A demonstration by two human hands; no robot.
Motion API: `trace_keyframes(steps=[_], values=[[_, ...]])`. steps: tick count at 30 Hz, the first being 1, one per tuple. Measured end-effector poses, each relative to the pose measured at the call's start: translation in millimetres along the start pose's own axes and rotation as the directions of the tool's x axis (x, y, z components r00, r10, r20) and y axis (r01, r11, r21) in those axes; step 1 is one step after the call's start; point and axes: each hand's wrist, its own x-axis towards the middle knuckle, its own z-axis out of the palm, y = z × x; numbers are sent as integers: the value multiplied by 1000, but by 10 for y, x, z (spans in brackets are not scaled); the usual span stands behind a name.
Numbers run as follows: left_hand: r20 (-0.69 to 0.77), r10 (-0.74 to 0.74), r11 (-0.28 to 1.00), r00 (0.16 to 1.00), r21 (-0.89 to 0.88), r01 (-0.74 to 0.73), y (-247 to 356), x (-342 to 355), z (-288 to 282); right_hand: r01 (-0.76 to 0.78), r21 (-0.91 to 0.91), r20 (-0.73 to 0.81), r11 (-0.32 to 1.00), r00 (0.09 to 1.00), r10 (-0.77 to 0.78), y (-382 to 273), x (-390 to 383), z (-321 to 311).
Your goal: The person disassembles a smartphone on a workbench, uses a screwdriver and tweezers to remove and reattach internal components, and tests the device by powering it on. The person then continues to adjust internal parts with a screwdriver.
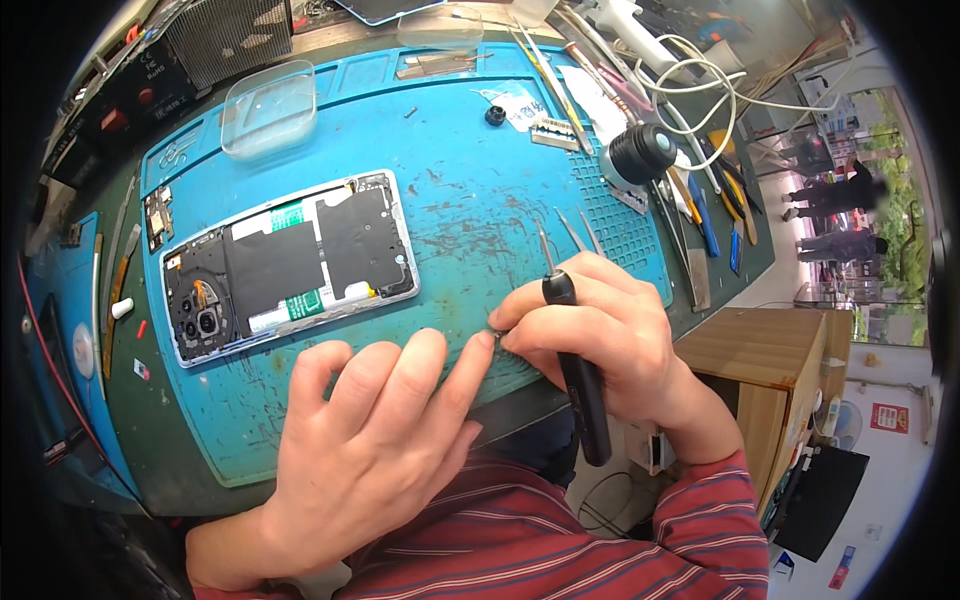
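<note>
**Open phone parked on mat, hands busy with a tiny part**

Right hand (620, 335): closed around a black pen-style screwdriver (585, 410), bit up, pointing away from the phone. Its thumb and index also come together at a tiny piece (498, 336); too small to identify, maybe a screw.

Left hand (365, 420): half open, fingers bent, index reaching out to meet the right fingertips at that piece. Thumb well apart from index, so no pinch of its own that I can see.

Phone (275, 265): back off, innards up, lying askew on the blue mat (465, 225). It's beyond and left of the left hand's fingers, just beside them, not touching. Well left of the right hand.

My read: small-part handling mid-screwdriver work, perhaps seating something on the bit. Next move likely calls for a steady fingertip grip, then turning the driver bit-down over the phone. Drop risk looks real.
</note>
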Motion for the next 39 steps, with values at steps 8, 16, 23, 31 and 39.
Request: trace_keyframes(steps=[8, 16, 23, 31, 39], values=[[22, -5, 1000, 1000, 25, 5, 6, 8, -24, 7, -44, 5, 999, 1000, -7, 6, 32, 36], [-23, 15, 990, 1000, 143, -11, 28, 20, 9, -67, 88, -104, 994, 992, 76, 8, 38, 31], [-43, 36, 980, 998, 197, -27, 30, 14, 37, -166, 258, -122, 952, 972, 202, 1, 36, -86], [-54, 41, 982, 998, 188, -30, 21, 21, 33, -328, 403, -93, 854, 914, 395, -128, 126, 71], [-82, 63, 981, 995, 188, -46, 8, 37, 58, -300, 272, -121, 915, 932, 341, -75, 78, 120]])
